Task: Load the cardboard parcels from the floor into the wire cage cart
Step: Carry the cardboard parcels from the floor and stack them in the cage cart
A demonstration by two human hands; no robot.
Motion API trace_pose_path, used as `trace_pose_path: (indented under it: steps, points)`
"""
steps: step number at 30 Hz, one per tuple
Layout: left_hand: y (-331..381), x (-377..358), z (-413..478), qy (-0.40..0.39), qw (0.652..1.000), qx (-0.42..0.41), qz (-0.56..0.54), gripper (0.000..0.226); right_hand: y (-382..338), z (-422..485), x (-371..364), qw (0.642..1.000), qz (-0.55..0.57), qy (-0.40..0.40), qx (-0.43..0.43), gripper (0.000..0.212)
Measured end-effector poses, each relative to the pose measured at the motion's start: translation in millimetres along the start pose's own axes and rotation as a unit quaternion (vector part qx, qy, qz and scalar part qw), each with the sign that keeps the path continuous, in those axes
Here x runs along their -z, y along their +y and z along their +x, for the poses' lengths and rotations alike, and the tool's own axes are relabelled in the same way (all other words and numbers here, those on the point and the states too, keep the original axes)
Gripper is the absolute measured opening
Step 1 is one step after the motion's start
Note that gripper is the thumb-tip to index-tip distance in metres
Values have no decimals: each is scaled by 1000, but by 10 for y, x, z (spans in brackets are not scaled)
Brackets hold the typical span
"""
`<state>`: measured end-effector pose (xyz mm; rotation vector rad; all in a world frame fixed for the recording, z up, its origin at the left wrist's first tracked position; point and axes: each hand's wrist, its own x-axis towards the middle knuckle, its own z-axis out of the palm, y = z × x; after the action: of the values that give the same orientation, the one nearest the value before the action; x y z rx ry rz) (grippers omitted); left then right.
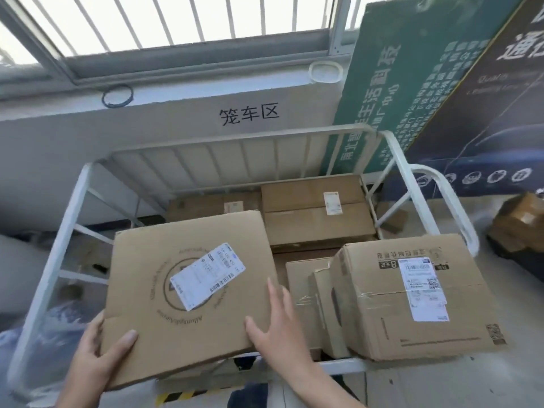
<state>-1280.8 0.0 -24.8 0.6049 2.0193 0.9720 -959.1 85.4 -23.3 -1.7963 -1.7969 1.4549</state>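
Left hand (95,359) gripping flat cardboard parcel (141,275), paper label (207,276)

- Only one camera is here, worn on the person's head.
- It looks forward and down into the wire cage cart (63,231) from its near side.
- It is close: the left hand (94,360), the right hand (282,319) and the flat parcel (141,275) fill the bottom of the view.
- Farther off it faces a white wall (88,136) and a barred window (147,25).
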Motion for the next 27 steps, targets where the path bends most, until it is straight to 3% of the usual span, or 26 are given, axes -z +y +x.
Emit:
trace_pose_path:
  steps: [5,12,17,21,24,27]
  points:
    - [-222,-91,988,-79,996,45,6,77,75,500,-538,996,35,5,-82,91]
    - [-1039,-865,2157,-170,964,179,93,68,657,1541,-1057,983,-30,-12,-180,98]
    - [-1689,-1398,2617,-171,948,223,147,79,1426,2158,-1424,957,-88,-75,-264,114]
    - [-2169,-1469,2962,-142,935,255,200,73,1781,2332,-1769,942,-139,-119,-282,109]
    - [-2452,-1401,3084,-189,910,290,229,77,1853,2319,-2002,942,-127,-103,-295,111]
    - [-2596,-1413,3146,-123,922,293,221,75,1775,2340,-2070,945,-133,-43,-296,114]
